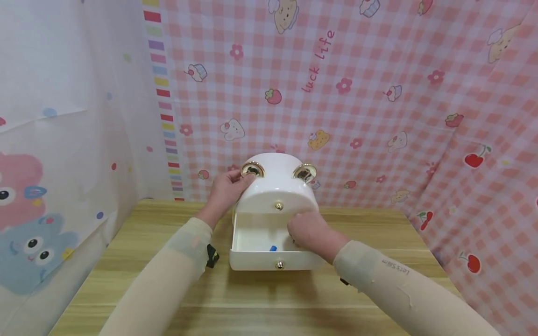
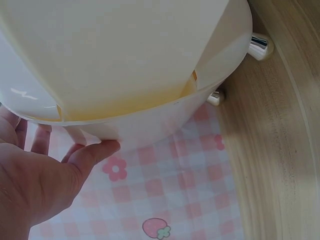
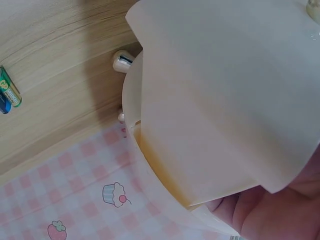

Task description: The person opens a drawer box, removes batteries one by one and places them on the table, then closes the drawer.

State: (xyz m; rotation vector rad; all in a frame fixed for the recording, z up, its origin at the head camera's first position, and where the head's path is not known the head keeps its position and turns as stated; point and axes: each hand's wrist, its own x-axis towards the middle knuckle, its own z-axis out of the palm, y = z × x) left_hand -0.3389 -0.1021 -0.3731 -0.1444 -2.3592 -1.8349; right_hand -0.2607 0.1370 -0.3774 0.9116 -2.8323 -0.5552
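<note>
A white rounded box [image 1: 275,175] with two gold-rimmed ears stands on the table, its lower drawer [image 1: 254,261] pulled out. Inside the drawer lies a small blue cylinder [image 1: 273,248]. My left hand [image 1: 227,191] rests on the box's left side by the gold-rimmed left ear [image 1: 253,170]; its fingers lie along the outer wall in the left wrist view. Over the drawer's right part, my right hand [image 1: 310,232] reaches in with fingers bent. The drawer wall hides its fingertips in the right wrist view, and I cannot tell whether they hold anything.
Green and blue batteries [image 3: 11,90] lie on the wooden table [image 1: 168,298] to the right of the box. Short gold feet [image 2: 260,47] are fixed under the box. A pink checked cloth [image 1: 357,107] hangs close behind it, and a white cloth [image 1: 113,93] hangs at the left.
</note>
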